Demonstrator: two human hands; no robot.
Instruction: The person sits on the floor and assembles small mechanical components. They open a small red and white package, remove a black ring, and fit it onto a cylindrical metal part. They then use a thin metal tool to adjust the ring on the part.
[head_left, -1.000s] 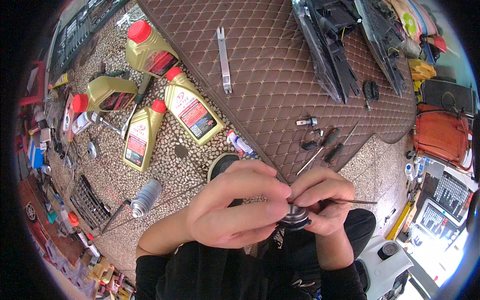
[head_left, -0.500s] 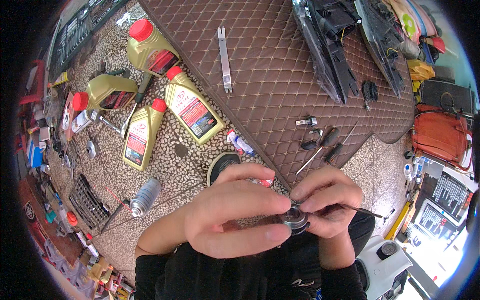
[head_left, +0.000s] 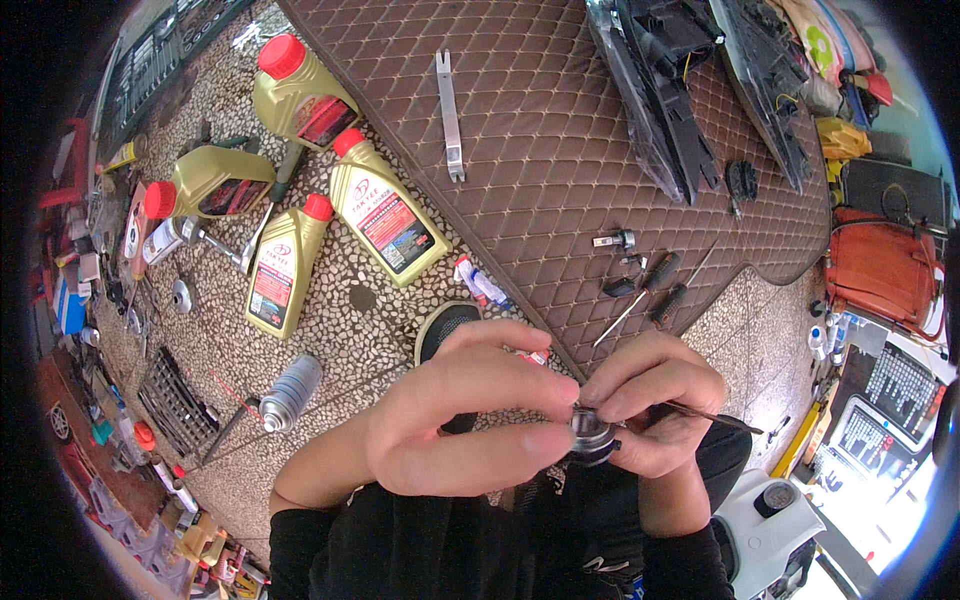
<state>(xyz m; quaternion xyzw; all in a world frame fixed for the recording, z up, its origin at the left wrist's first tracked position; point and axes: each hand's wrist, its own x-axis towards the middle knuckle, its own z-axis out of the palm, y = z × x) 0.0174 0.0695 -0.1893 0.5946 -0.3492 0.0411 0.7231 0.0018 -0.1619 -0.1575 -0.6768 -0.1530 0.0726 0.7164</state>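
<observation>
Close in front of me is a small round part (head_left: pixel 592 438) with a shiny metal rim and a dark ring-shaped body. My left hand (head_left: pixel 470 415) pinches its left side between thumb and fingertips. On the other side, my right hand (head_left: pixel 655 400) grips the same part with bent fingers and thumb. A thin dark strip (head_left: pixel 730 420), a cable or slim tool, sticks out rightward from under the right hand's fingers; its other end is hidden. Beyond the hands, a bulb-like piece (head_left: pixel 613 240) lies on the quilted brown mat (head_left: pixel 530 130) near two screwdrivers (head_left: pixel 655 275).
Gold oil bottles with red caps (head_left: pixel 390 215) stand or lie at left, near a spray can (head_left: pixel 290 395). A silver pry tool (head_left: pixel 450 115) and car headlights (head_left: pixel 650 110) rest on the mat. At right are an orange bag (head_left: pixel 880 270) and a white container (head_left: pixel 765 530).
The round part has tilted slightly in my fingers, its opening turning more upward. My left thumb and fingers have shifted a little upward. My right hand stays nearly in place.
</observation>
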